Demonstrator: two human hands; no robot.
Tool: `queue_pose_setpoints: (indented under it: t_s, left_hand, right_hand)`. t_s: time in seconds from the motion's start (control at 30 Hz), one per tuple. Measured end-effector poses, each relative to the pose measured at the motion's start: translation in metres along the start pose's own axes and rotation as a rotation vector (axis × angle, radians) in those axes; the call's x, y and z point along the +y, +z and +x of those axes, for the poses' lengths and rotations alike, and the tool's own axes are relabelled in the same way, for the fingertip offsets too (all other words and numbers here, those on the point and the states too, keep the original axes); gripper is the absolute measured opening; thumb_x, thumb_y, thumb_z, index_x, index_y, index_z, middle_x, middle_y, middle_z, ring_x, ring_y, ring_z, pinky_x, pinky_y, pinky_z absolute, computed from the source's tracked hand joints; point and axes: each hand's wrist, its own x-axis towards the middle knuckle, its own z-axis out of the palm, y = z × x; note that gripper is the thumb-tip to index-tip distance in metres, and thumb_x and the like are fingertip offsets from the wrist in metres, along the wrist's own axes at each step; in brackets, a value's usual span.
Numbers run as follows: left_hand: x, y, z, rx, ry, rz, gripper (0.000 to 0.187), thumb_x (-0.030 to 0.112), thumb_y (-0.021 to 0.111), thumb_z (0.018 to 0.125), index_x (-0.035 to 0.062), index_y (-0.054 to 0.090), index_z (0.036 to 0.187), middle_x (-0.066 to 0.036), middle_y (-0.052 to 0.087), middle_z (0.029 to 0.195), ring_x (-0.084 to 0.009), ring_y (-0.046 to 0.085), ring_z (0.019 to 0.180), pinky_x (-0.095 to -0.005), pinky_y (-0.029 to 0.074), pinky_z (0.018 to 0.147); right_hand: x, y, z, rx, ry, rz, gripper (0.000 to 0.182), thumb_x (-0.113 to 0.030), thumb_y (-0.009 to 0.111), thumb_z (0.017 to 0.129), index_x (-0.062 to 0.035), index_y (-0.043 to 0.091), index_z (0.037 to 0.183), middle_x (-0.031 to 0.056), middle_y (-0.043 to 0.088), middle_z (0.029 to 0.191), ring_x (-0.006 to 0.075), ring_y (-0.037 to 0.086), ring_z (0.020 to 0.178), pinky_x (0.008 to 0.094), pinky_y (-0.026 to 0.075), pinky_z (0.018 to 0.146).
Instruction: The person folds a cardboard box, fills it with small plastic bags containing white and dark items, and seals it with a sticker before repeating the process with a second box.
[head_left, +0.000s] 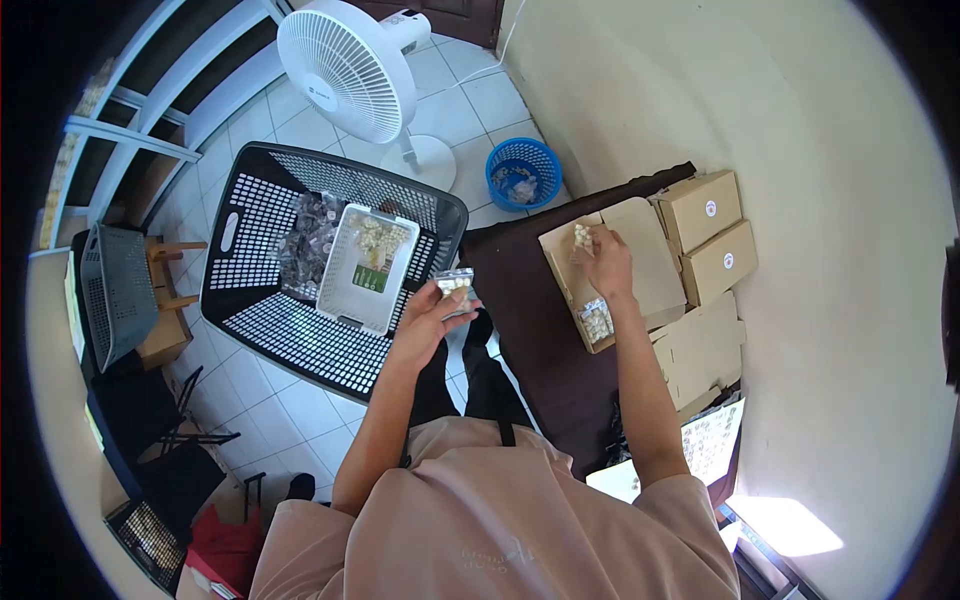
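My left hand (425, 318) is closed around a small clear packet (455, 282) of whitish round pieces, held between the black basket and the table. On the right, my right hand (608, 264) reaches into an open cardboard box (570, 290), its fingers pinching another clear packet (583, 236) of cream-coloured pieces. A further packet (596, 320) lies in the box's near corner. Inside the large black basket (290, 338) sits a white tray (345, 300) with loose cream packets (380, 245) and a green-printed card (370, 278). Dark packets (308, 245) fill the space beside the tray.
Closed boxes (705, 210) and flattened cardboard (700, 345) lie along the wall on the dark-covered table (530, 350). A blue basket (523, 170) and a white fan (350, 80) stand on the tiled floor. Folding chairs (180, 440) are at the left.
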Motion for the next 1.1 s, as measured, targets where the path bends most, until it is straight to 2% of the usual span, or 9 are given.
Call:
queue_pose_setpoints:
  t_s: [0.27,0.37,0.5,0.53,0.73,0.8,0.9,1.0,1.1]
  left_hand:
    - [-0.001,0.04,-0.002,0.056,0.099,0.064,0.025,0.008,0.067,0.087,0.0047,0.056,0.109,-0.007,0.065,0.099,-0.0107,0.06,0.088,-0.0238,0.046,0.073]
    - [0.0,0.055,-0.004,0.045,0.134,0.048,0.022,0.004,0.067,0.086,0.0046,0.056,0.105,-0.007,0.065,0.098,-0.0115,0.061,0.087,-0.0248,0.048,0.074]
    - [-0.008,0.064,-0.002,-0.018,0.237,0.15,0.02,0.002,0.066,0.086,0.0049,0.056,0.103,-0.005,0.064,0.098,-0.0106,0.061,0.086,-0.0246,0.048,0.074]
    - [-0.012,0.065,0.0,-0.022,0.235,0.148,0.02,0.002,0.066,0.086,0.0049,0.056,0.103,-0.005,0.064,0.098,-0.0106,0.061,0.086,-0.0246,0.048,0.074]
    - [-0.023,0.071,-0.009,-0.159,0.093,0.009,0.017,0.003,0.062,0.089,0.0046,0.054,0.104,-0.004,0.061,0.098,-0.0097,0.059,0.09,-0.0253,0.049,0.075]
    - [-0.032,0.063,-0.005,-0.221,0.128,0.132,0.017,0.002,0.061,0.09,0.0029,0.051,0.105,-0.007,0.059,0.101,-0.0121,0.06,0.093,-0.0282,0.052,0.08]
    - [-0.042,0.066,-0.009,-0.279,0.055,-0.034,0.019,0.001,0.06,0.09,0.0014,0.048,0.105,-0.009,0.053,0.108,-0.0178,0.059,0.103,-0.0356,0.052,0.094]
    - [-0.052,0.067,-0.009,-0.35,0.044,-0.01,0.022,-0.001,0.059,0.09,0.0019,0.047,0.109,-0.009,0.053,0.109,-0.018,0.059,0.105,-0.0355,0.053,0.092]
    - [-0.053,0.055,-0.009,-0.258,-0.02,0.237,0.03,0.003,0.061,0.089,0.0045,0.046,0.115,-0.008,0.054,0.107,-0.0167,0.059,0.1,-0.0305,0.053,0.083]
  right_hand:
    - [0.012,0.001,-0.01,0.011,-0.119,-0.169,0.028,0.0,0.067,0.07,-0.0055,0.063,0.097,0.0142,0.063,0.095,0.0353,0.057,0.094,0.0442,0.046,0.081]
    - [-0.008,-0.012,-0.026,0.209,-0.282,-0.181,0.028,-0.003,0.068,0.074,-0.0038,0.063,0.102,0.0124,0.064,0.097,0.0299,0.06,0.095,0.0398,0.049,0.078]
    - [-0.071,-0.033,-0.075,-0.49,0.2,1.007,0.029,-0.015,0.072,0.084,-0.0016,0.062,0.108,0.0043,0.064,0.098,0.013,0.06,0.086,0.0254,0.049,0.072]
    - [-0.078,-0.031,-0.089,-0.492,0.145,1.134,0.025,-0.01,0.071,0.085,-0.0007,0.062,0.106,0.0034,0.065,0.097,0.0109,0.06,0.087,0.0255,0.049,0.074]
    - [-0.068,-0.021,-0.115,-0.372,0.178,1.113,0.025,0.002,0.07,0.081,0.0016,0.061,0.104,0.0052,0.064,0.096,0.012,0.061,0.09,0.027,0.05,0.078]
    - [-0.061,-0.027,-0.116,-0.334,0.206,1.172,0.024,0.004,0.069,0.081,0.002,0.062,0.103,0.0053,0.063,0.096,0.0122,0.061,0.09,0.0263,0.05,0.079]
    - [-0.057,-0.034,-0.118,-0.335,0.241,1.216,0.022,0.004,0.069,0.081,0.0022,0.063,0.102,0.0051,0.064,0.096,0.0121,0.06,0.089,0.0267,0.05,0.079]
    - [-0.046,-0.043,-0.116,-0.355,0.175,1.137,0.022,0.005,0.067,0.081,0.0021,0.063,0.102,0.0047,0.065,0.094,0.0119,0.06,0.086,0.0267,0.05,0.076]
    - [-0.024,-0.062,-0.098,-0.206,0.237,0.786,0.022,0.004,0.066,0.08,0.0026,0.064,0.102,0.0051,0.065,0.088,0.0118,0.061,0.08,0.0257,0.05,0.073]
